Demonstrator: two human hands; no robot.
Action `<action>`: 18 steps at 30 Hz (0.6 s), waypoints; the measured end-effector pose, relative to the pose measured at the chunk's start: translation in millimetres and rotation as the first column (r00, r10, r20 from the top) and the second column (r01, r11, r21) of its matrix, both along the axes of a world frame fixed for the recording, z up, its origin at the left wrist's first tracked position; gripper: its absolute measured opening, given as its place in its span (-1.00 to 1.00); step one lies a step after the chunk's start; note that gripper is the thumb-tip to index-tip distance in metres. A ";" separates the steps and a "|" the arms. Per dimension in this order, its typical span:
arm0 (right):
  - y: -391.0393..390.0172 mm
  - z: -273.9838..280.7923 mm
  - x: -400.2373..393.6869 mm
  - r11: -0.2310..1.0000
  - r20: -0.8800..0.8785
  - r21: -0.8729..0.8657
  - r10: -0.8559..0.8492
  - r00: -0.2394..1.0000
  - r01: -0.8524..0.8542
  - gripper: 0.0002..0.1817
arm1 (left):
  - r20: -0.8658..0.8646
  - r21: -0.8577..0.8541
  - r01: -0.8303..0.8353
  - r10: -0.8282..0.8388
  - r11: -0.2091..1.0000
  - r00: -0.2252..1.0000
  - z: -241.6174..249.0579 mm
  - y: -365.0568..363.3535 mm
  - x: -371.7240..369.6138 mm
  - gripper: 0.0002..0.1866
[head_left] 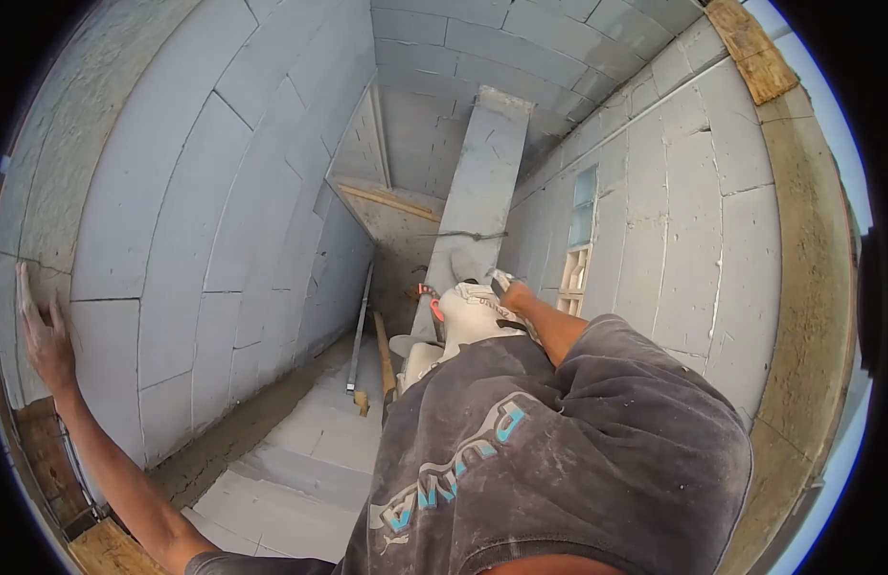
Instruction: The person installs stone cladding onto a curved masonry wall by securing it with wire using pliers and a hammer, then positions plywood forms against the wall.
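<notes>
My left hand (pixel 47 340) lies against the top of the left block wall (pixel 190 192), its fingers stretched out and holding nothing. My right hand (pixel 516 296) is low in front of my body, fingers curled round a small pale grey thing (pixel 501 280) whose kind I cannot make out. Just left of that hand is a white, bulky cloth or sack-like thing (pixel 468 311) with dark lettering, partly hidden by my shirt. A red hooked piece (pixel 435 307) sticks out on its left. Beneath runs a long grey plank (pixel 487 153) with a dark tie (pixel 463 235) across it.
Block walls rise on both sides and at the back (pixel 501 38). The right wall (pixel 693 211) has a glass-block opening (pixel 583 206). Down at the left are a metal bar (pixel 361 331), a wooden batten (pixel 383 350) and pale steps (pixel 300 460). A wooden board (pixel 751 53) sits at top right.
</notes>
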State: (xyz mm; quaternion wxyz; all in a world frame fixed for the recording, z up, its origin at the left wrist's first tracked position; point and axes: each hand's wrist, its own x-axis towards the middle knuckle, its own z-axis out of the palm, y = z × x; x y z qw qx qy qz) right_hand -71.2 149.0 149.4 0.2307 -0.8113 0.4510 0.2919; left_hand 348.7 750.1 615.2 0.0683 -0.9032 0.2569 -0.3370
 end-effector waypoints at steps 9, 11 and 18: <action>-120.5 -59.1 -183.8 0.936 -0.487 0.352 0.214 0.847 -0.034 -0.75 | 0.042 -0.071 -0.375 0.379 0.924 0.925 -9.7 -27.6 -10.3 -0.49; -127.6 -53.1 -147.8 0.938 -0.507 0.311 0.028 0.861 0.152 -0.69 | 0.029 -0.078 -0.496 0.499 0.865 0.866 -8.7 -38.7 -14.6 -0.46; -219.4 -154.0 17.4 0.958 -0.453 0.268 0.037 0.891 0.097 -0.69 | -0.043 -0.147 -0.683 0.685 0.716 0.727 -150.7 -120.1 60.2 -0.38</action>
